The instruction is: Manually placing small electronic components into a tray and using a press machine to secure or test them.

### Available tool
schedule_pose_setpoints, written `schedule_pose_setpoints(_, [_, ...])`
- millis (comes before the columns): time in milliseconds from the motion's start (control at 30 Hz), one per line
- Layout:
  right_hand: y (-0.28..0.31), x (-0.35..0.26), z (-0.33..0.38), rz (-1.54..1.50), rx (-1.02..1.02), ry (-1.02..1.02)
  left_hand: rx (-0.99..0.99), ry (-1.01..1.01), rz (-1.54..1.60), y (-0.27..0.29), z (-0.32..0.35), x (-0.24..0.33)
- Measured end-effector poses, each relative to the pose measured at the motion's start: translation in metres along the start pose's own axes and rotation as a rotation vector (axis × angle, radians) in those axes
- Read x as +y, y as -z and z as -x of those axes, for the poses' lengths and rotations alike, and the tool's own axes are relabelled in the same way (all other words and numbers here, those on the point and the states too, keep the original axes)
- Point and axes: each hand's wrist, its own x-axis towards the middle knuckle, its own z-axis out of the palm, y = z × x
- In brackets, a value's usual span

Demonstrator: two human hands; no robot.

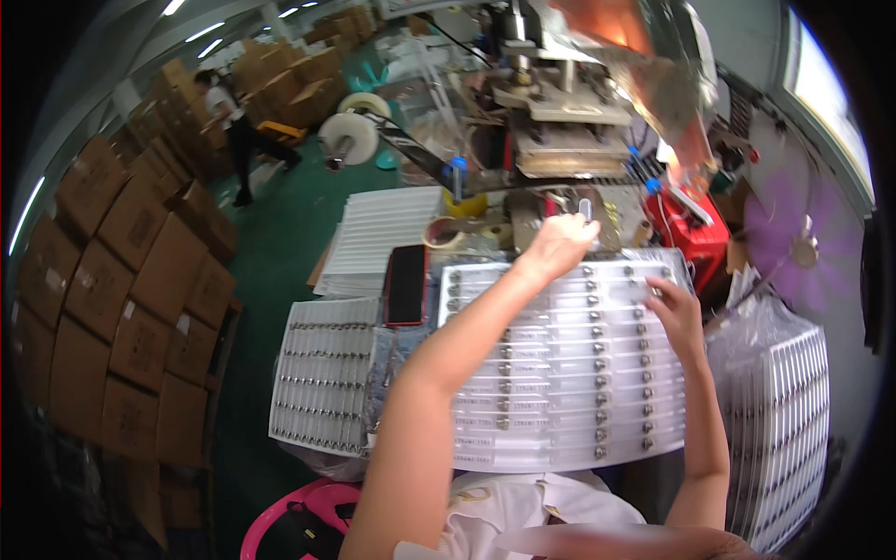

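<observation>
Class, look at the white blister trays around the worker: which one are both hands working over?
The wide central tray, straight ahead: the left hand reaches over its far edge and the right hand rests on it. The side trays go untouched.

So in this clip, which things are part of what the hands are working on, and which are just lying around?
In use:
- clear plastic tray with rows of small metal parts
- small piece held up in the left hand
- right hand resting on the tray's upper right rows

Lying about:
- dark phone
- filled tray on the left
- stack of trays on the right
- tape roll
- purple fan
</observation>
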Motion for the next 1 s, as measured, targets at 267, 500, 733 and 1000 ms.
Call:
schedule_pose_setpoints(267, [-0.05, 0.005, -0.083, 0.208, 0.203, 0.385, -0.161, 0.672, 0.657, 0.111, 0.135, 0.094])
schedule_pose_setpoints(500, [-0.105, 0.009, -0.129, 0.59, 0.17, 0.71, -0.077, 0.898, 0.619, 0.139, 0.193, 0.127])
schedule_pose_setpoints(733, [-0.112, 0.025, -0.151, 0.423, 0.067, 0.34, -0.116, 1.099, 0.575, 0.139, 0.189, 0.129])
schedule_pose_setpoints(1000, [-0.108, 0.033, -0.16, 0.389, -0.022, 0.291, -0.194, 1.082, 0.548, 0.139, 0.184, 0.124])
